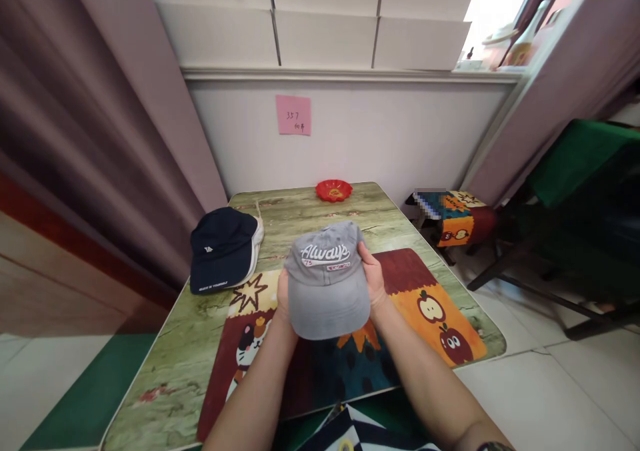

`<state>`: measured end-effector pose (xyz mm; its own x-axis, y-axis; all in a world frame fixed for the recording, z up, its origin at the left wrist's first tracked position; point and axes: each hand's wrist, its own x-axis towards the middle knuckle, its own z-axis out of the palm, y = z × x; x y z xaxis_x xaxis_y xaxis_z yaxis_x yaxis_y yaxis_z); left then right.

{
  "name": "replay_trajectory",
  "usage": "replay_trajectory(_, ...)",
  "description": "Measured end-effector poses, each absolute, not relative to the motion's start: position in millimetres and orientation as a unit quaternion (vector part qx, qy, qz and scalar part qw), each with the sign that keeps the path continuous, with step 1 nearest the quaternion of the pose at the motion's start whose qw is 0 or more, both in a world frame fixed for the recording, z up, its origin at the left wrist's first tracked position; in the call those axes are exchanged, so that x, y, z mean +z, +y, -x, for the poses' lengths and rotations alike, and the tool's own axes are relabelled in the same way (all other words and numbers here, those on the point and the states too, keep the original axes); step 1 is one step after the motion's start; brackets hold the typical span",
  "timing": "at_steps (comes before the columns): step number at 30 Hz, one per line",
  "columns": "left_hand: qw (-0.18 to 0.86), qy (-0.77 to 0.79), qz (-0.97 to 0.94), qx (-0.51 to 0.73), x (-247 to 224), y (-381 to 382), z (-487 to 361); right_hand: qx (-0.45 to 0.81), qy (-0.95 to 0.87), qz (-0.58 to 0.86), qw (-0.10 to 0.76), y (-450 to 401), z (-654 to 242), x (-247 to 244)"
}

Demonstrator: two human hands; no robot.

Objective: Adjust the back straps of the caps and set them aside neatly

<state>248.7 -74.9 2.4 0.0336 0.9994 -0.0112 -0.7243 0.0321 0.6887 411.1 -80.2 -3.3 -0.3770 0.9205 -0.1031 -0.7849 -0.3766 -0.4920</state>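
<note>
A grey cap (pixel 327 277) with white "Always" lettering is held up over the patterned mat (pixel 425 304), its brim toward me. My left hand (pixel 283 296) grips the cap's left side, with most of its fingers hidden behind the cap. On the other side my right hand (pixel 373 274) holds the edge, thumb on the front near the lettering. A navy cap (pixel 223 247) lies at the table's left edge, with a white cap (pixel 258 241) partly hidden beneath or behind it.
A red scalloped dish (pixel 334 191) sits at the back of the table (pixel 175 344). A pink note (pixel 293 115) is stuck on the wall behind. To the right stand a cloth-covered stool (pixel 455 227) and a dark chair with green fabric (pixel 580 157).
</note>
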Motion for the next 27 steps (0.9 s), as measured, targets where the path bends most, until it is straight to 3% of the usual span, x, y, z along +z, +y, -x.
replay_trajectory(8, 0.768, 0.137, -0.173, 0.601, 0, -53, -218, 0.783, -0.205, 0.141, 0.571, -52, -405, -7)
replay_trajectory(15, 0.842, 0.106, -0.175, 0.5, -44, -28, -195, 0.798, -0.173, 0.155, 0.556, -42, -404, -28)
replay_trajectory(22, 0.827, 0.177, -0.142, 0.515, -65, -16, -195, 0.779, -0.189, 0.252, 0.543, -20, -419, -19)
replay_trajectory(27, 0.828, 0.212, -0.129, 0.503, -69, -15, -200, 0.67, -0.199, 0.447, 0.558, -15, -418, -32)
